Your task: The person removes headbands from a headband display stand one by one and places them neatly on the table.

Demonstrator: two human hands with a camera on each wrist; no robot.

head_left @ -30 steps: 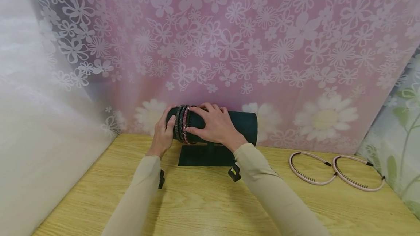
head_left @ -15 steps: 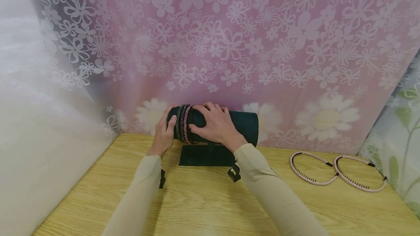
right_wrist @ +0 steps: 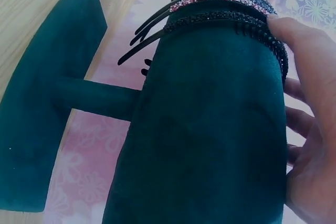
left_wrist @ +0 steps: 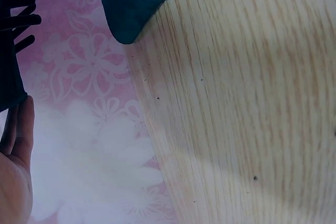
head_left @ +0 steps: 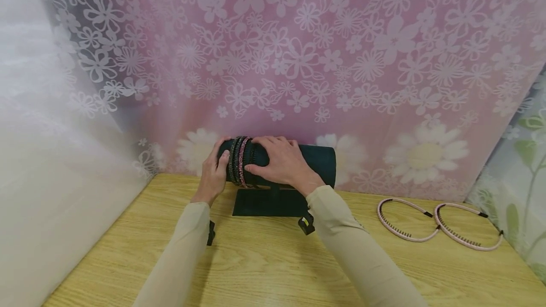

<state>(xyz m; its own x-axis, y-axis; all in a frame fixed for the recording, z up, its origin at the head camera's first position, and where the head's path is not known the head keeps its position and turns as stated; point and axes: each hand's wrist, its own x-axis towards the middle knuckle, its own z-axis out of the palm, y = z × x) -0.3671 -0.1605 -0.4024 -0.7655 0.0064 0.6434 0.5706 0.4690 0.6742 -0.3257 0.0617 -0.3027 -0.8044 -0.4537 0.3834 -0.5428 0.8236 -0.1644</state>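
Observation:
A dark green display roll (head_left: 320, 160) lies level on its stand base (head_left: 266, 203). Around its left part sit dark glittery headbands (head_left: 232, 160) and a pink-and-silver glittery headband (head_left: 242, 160). My left hand (head_left: 212, 174) grips the roll's left end, its thumb on the near side. Spread over the top of the roll, my right hand (head_left: 283, 160) has its thumb close to the pink band. In the right wrist view that thumb touches a black glittery headband (right_wrist: 210, 18), while the other fingers reach behind the roll. Dark headband teeth (left_wrist: 23, 19) show in the left wrist view.
Two pale pink toothed headbands (head_left: 409, 238) lie on the wooden table (head_left: 264, 259) at the right. A pink flowered curtain (head_left: 277, 60) hangs right behind the roll, with a white sheet (head_left: 64, 155) at the left.
My right hand has shifted slightly right along the roll, its thumb and fingertips drawing off the pink band. The left hand stays put.

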